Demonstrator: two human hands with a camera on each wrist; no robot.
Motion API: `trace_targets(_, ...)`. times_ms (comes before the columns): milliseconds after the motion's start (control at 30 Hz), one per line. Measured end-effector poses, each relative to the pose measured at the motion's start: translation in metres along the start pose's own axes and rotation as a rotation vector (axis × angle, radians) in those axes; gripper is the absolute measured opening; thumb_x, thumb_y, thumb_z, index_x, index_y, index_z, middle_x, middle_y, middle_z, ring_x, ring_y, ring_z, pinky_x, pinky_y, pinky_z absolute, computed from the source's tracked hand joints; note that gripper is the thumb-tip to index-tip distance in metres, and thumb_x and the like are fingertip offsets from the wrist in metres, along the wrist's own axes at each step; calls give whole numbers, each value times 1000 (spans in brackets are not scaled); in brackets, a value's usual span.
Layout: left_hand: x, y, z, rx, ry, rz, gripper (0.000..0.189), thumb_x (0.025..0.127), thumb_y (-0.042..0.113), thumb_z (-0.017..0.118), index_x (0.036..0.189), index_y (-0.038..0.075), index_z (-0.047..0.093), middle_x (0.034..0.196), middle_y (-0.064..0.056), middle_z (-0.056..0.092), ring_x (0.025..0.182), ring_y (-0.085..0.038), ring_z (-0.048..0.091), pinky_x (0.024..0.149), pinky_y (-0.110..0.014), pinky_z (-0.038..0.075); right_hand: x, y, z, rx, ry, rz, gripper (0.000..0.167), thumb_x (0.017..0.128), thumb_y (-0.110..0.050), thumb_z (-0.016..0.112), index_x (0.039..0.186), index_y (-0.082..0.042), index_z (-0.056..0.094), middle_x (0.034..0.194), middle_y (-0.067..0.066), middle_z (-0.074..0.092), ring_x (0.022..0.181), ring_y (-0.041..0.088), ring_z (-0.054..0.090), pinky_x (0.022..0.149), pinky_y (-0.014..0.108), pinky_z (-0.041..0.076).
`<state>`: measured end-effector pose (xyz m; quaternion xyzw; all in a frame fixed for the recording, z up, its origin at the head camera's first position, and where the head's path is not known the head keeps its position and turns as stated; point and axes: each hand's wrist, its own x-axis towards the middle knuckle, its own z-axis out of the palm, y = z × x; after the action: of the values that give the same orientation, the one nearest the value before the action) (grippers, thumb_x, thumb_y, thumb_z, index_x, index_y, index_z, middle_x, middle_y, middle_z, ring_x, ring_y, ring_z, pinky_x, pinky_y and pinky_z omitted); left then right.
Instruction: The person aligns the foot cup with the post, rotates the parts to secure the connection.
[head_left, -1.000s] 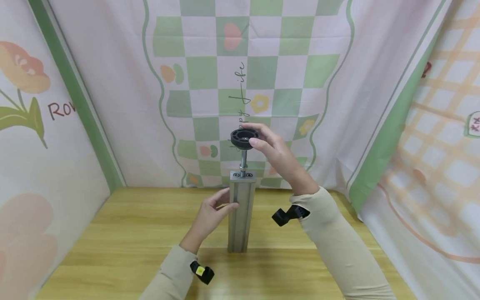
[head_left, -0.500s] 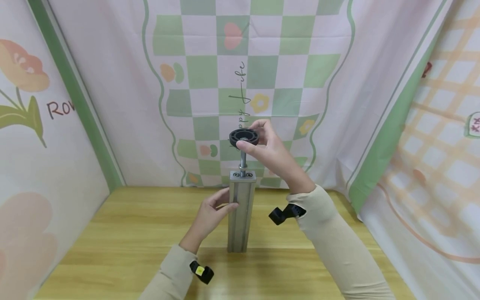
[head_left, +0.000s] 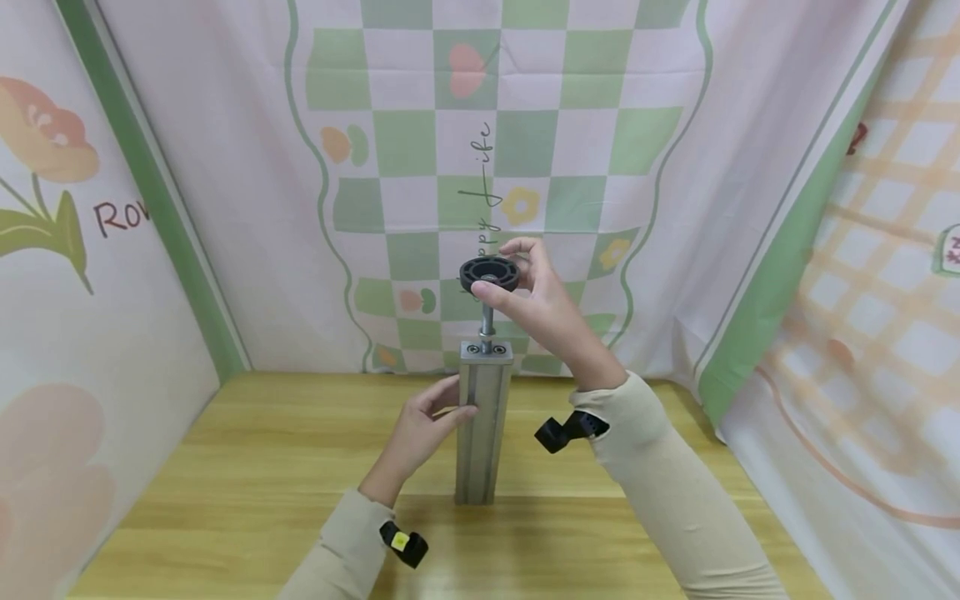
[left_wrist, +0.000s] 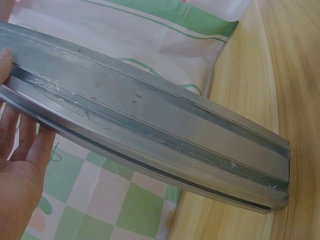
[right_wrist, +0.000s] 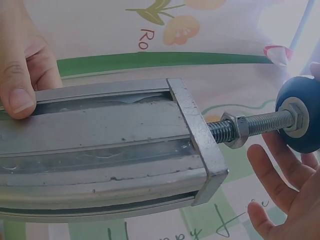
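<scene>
This is a small booth walled with printed cloth; whether it stands in a home, workshop or lab cannot be told. A wood-grain table (head_left: 262, 467) fills the floor of it. Along the table's back edge hangs a back cloth (head_left: 408, 142) with green and white checks, fruit, flowers and the lettering "ppy Life". A left cloth (head_left: 45, 333) with a large tulip and a right cloth (head_left: 862, 292) in orange plaid close the sides, their green bands running down near the table's far corners. The prints look homely, but the metal post (head_left: 487, 433) upright on the table, with its threaded rod (head_left: 487, 321), is workshop hardware. Black mounts (head_left: 405, 546) sit at both sleeve cuffs.
</scene>
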<state>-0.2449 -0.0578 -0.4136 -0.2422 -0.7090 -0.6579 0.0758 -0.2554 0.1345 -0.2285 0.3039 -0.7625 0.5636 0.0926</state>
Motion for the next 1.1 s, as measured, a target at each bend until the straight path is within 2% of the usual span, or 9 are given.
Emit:
trace_targets(133, 0, 0, 0, 3, -5, 3, 44, 92, 17, 75, 134, 12, 63, 113, -6, 71, 107, -21, 66, 95, -33, 53, 0, 1, -1, -17, -27, -27, 72, 90, -44, 70, 149, -23, 34, 122, 10, 64, 106, 27, 59, 83, 44, 50)
trace_targets(267, -1, 0, 0, 3, -9, 2, 43, 93, 18, 75, 134, 13, 63, 114, -6, 70, 107, -20, 65, 95, -33, 53, 0, 1, -2, -87, -60, -61, 67, 93, -51, 65, 150, -25, 42, 126, 7, 59, 106, 27, 58, 83, 45, 51)
trace_targets(333, -1, -1, 0, 0, -7, 0, 43, 93, 18, 74, 134, 12, 63, 113, -5, 71, 107, -20, 66, 95, -33, 53, 0, 2, -3, -95, -74, -68, 62, 95, -50, 61, 148, -22, 46, 128, 7, 57, 106, 27, 58, 86, 46, 51)
trace_targets(400, -1, -1, 0, 1, -3, -4, 42, 93, 18, 75, 133, 12, 63, 113, -5, 71, 107, -21, 66, 95, -32, 53, 0, 3, -4, -67, -89, -71, 58, 98, -46, 56, 148, -18, 46, 132, 8, 55, 111, 26, 57, 94, 47, 49)
trace_targets(533, -1, -1, 0, 7, 3, -12, 43, 92, 17, 75, 133, 11, 63, 113, -5, 71, 107, -20, 66, 95, -32, 53, 1, 4, -5, -23, -113, -118, 55, 100, -37, 43, 148, -10, 44, 142, 10, 50, 124, 24, 53, 110, 49, 36)
trace_targets(633, -1, -1, 0, 12, 2, -19, 44, 92, 18, 76, 134, 11, 63, 113, -4, 71, 107, -20, 66, 95, -32, 53, 2, 6, -6, -19, -126, -171, 58, 98, -35, 37, 148, -6, 44, 143, 10, 50, 127, 23, 51, 113, 49, 30)
trace_targets(800, -1, -2, 0, 10, 1, -26, 45, 92, 20, 76, 135, 13, 63, 114, -4, 71, 108, -19, 65, 96, -31, 52, 2, 8, -7, -5, -129, -198, 58, 97, -34, 38, 147, -5, 45, 142, 9, 51, 127, 23, 52, 111, 52, 32)
trace_targets(967, -2, -2, 0, 11, 3, -23, 44, 92, 19, 75, 134, 13, 63, 114, -4, 70, 108, -19, 65, 95, -31, 53, 2, 8, -7, 35, -117, -152, 56, 98, -33, 45, 145, -4, 44, 138, 12, 52, 123, 25, 54, 110, 49, 37)
trace_targets(1100, -1, -2, 1, 11, 2, -24, 44, 92, 19, 75, 135, 14, 63, 114, -4, 70, 108, -19, 65, 96, -32, 53, 1, 7, -6, 81, -104, -85, 54, 97, -32, 52, 141, -4, 40, 133, 17, 54, 118, 28, 57, 107, 46, 42)
